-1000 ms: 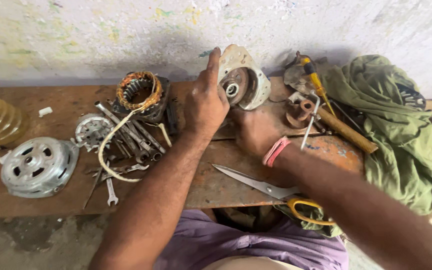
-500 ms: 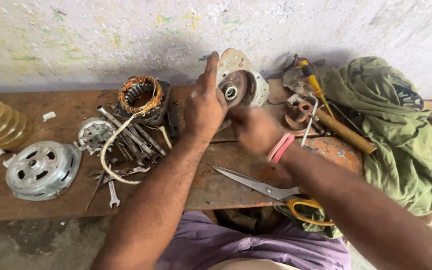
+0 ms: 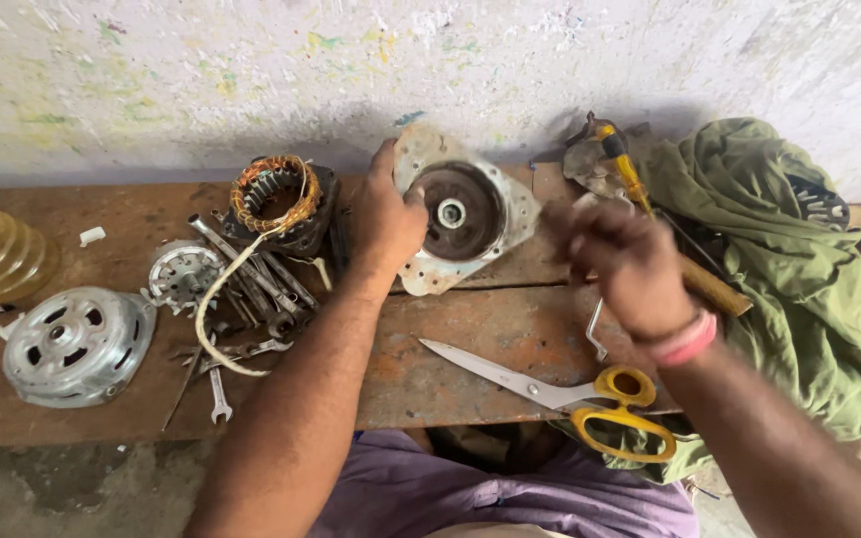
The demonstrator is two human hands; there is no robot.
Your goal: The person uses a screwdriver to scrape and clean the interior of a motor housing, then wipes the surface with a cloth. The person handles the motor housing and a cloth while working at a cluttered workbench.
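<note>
the left hand (image 3: 388, 221) grips the round metal motor cover (image 3: 465, 211), holding it up; the right hand (image 3: 622, 257) hangs beside it, blurry, cannot tell if open

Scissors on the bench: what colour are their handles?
Yellow handles on the scissors, clearest in the head view.

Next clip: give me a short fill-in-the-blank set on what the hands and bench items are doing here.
1. The motor end cover is propped on edge by the ____ hand.
2. The scissors on the bench have ____ handles.
3. The right hand wears a ____ wristband.
4. The copper-wound stator sits to the ____ of the motor end cover.

Missing words: left; yellow; pink; left
</note>
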